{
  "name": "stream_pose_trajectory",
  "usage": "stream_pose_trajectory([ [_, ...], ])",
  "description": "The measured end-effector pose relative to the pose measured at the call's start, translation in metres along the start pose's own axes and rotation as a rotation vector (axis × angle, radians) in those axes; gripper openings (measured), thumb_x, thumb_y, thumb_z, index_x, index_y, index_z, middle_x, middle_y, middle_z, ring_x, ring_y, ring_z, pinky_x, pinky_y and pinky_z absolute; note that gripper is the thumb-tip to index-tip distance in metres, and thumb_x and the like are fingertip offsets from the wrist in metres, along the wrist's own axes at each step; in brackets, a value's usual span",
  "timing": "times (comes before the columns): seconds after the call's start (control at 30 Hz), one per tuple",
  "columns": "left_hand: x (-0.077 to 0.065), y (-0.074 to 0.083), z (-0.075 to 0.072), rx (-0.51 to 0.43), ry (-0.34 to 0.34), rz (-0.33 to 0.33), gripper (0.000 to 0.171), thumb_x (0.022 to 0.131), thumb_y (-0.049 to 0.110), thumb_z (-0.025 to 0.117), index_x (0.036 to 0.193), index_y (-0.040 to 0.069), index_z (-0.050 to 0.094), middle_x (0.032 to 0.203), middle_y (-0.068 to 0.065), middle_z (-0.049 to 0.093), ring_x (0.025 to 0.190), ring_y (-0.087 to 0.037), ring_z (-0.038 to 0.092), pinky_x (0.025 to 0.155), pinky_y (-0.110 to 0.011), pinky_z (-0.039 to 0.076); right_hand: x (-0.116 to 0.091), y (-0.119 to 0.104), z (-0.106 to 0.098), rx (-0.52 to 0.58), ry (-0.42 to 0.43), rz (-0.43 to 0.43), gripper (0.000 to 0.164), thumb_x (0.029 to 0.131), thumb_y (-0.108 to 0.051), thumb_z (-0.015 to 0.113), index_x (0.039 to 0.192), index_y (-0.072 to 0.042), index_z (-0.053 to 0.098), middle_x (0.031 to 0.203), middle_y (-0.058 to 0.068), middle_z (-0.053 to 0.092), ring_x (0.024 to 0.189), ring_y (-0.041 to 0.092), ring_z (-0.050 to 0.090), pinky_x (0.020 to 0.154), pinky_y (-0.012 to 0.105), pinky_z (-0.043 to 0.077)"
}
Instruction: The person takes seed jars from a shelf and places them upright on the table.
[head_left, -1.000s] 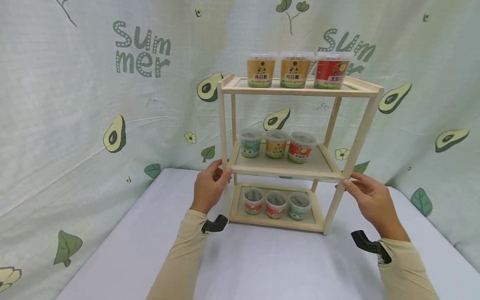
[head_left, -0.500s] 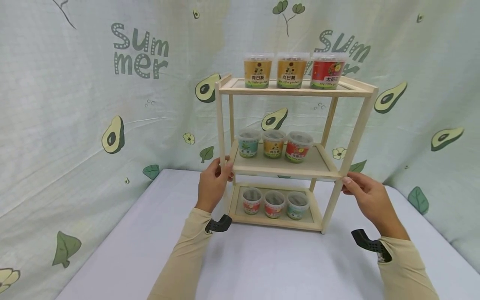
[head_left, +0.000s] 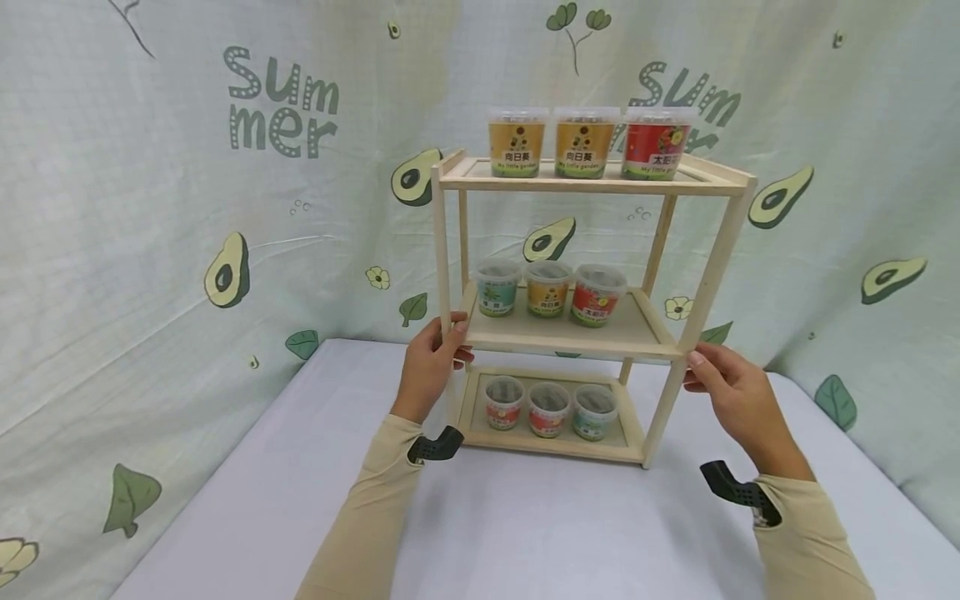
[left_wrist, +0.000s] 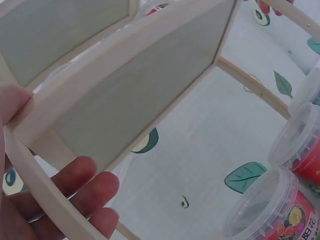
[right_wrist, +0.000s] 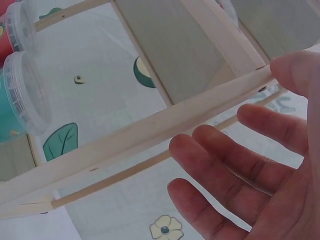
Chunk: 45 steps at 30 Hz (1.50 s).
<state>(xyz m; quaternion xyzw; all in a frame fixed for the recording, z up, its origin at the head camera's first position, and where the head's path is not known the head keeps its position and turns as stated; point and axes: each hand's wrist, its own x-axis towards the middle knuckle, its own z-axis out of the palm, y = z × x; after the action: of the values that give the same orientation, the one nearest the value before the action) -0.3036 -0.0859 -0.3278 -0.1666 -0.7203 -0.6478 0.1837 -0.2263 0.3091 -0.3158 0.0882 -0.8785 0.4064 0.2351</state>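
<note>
The rack [head_left: 562, 342] stood on the bench [head_left: 555, 533], apparently fully stocked, three cups [head_left: 547, 292] per tier [head_left: 639, 321], left hand [head_left: 423, 372] gripping its left near post [head_left: 442, 242], right hand [head_left: 741, 407], loosely spread, touching the right post [head_left: 708, 283]

In the right wrist view, the right edge crops the right hand [right_wrist: 272, 190]; the left edge crops the teal cup [right_wrist: 11, 115].

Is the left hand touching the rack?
Touching: the left hand grips the rack; the left wrist view shows thumb on rail, fingers round post.
</note>
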Motion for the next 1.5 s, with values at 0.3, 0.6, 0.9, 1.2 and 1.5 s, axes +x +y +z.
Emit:
stream_pose_trajectory([
  [0.3,0.003,-0.003,0.001,0.047,0.022,0.064,0.037,0.102,0.04,0.059,0.127,0.014,0.066,0.129,-0.004,0.056,0.103,-0.025,0.061,0.073,-0.041,0.058,-0.001,0.002,-0.001,-0.017,0.018,-0.026,0.045,0.109,-0.031,0.044,0.139,0.001,0.054,0.115,0.019,0.065,0.088,-0.003,0.061,0.076,0.011,0.049],
  [0.6,0.002,-0.003,0.0,0.005,-0.04,0.149,0.033,0.105,0.029,0.056,0.129,0.008,0.063,0.147,0.0,0.05,0.12,-0.02,0.057,0.08,-0.039,0.057,0.001,-0.001,-0.008,0.01,0.042,-0.065,0.043,0.109,-0.027,0.044,0.14,0.001,0.051,0.112,0.006,0.066,0.09,-0.001,0.065,0.076,0.011,0.05],
  [0.9,0.003,-0.007,-0.001,-0.055,-0.097,0.163,0.033,0.103,0.022,0.059,0.132,0.005,0.057,0.148,-0.006,0.05,0.112,-0.023,0.059,0.076,-0.036,0.058,0.008,-0.009,-0.025,0.037,0.073,-0.066,0.041,0.109,-0.025,0.045,0.141,0.0,0.048,0.108,-0.006,0.068,0.088,-0.001,0.067,0.075,0.011,0.05],
  [1.2,0.0,-0.008,0.0,-0.075,-0.126,0.159,0.036,0.105,0.021,0.057,0.136,0.003,0.055,0.151,0.0,0.046,0.104,-0.026,0.061,0.077,-0.04,0.056,0.023,-0.028,-0.055,0.107,0.097,-0.103,0.037,0.109,-0.023,0.045,0.141,-0.008,0.051,0.107,-0.011,0.068,0.089,0.002,0.07,0.076,0.012,0.051],
  [1.5,0.0,-0.01,0.003,-0.001,-0.036,0.171,0.028,0.103,0.025,0.059,0.127,0.011,0.06,0.146,0.007,0.051,0.135,-0.013,0.045,0.096,-0.044,0.046,0.04,-0.055,-0.078,0.197,0.12,-0.125,0.038,0.108,-0.025,0.046,0.141,-0.007,0.052,0.112,0.001,0.067,0.092,0.007,0.07,0.078,0.014,0.052],
])
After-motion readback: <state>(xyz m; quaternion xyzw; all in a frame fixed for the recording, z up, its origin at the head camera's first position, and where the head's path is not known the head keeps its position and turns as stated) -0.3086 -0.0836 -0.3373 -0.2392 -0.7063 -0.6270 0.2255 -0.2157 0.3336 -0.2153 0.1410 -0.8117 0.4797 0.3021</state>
